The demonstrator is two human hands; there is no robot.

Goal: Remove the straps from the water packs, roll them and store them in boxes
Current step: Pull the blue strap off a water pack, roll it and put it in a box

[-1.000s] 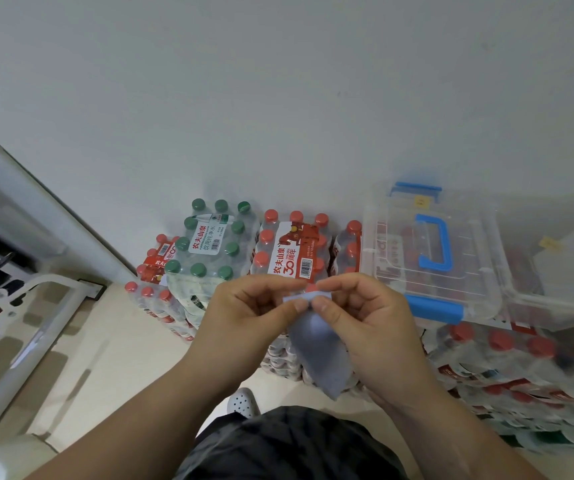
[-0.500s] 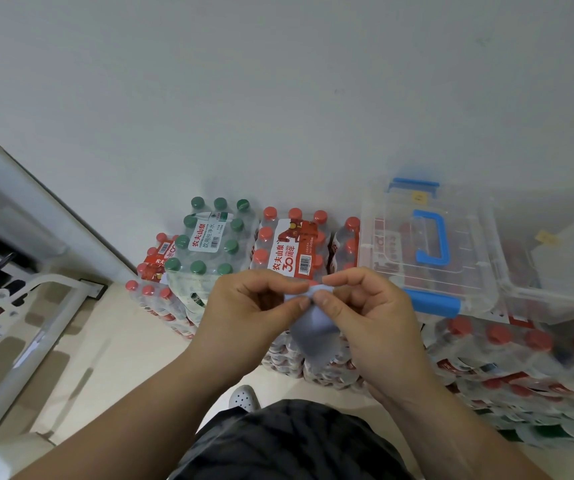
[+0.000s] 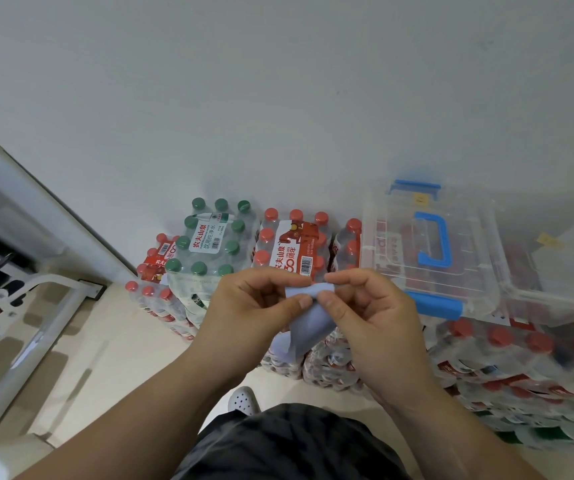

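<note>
The left hand (image 3: pixel 261 306) and the right hand (image 3: pixel 368 317) meet at chest height, thumbs nearly touching. Each hand pinches the rolled top edge of a pale blue strap (image 3: pixel 308 317) between thumb and curled forefinger; the other fingers are bent inward behind it. The free end of the strap hangs down between the palms, flat and slightly twisted. Directly behind the hands stands a red-capped water pack (image 3: pixel 292 244) with a red label, and to its left a green-capped water pack (image 3: pixel 209 237), both against the wall (image 3: pixel 278 81). More red-capped packs (image 3: pixel 521 362) lie stacked at the right. On these rests a clear storage box (image 3: pixel 427 244), lid shut, with a blue handle and blue latches. A second clear box (image 3: pixel 555 258) sits just beside it. A white shoe (image 3: pixel 242 400) shows on the floor below.
</note>
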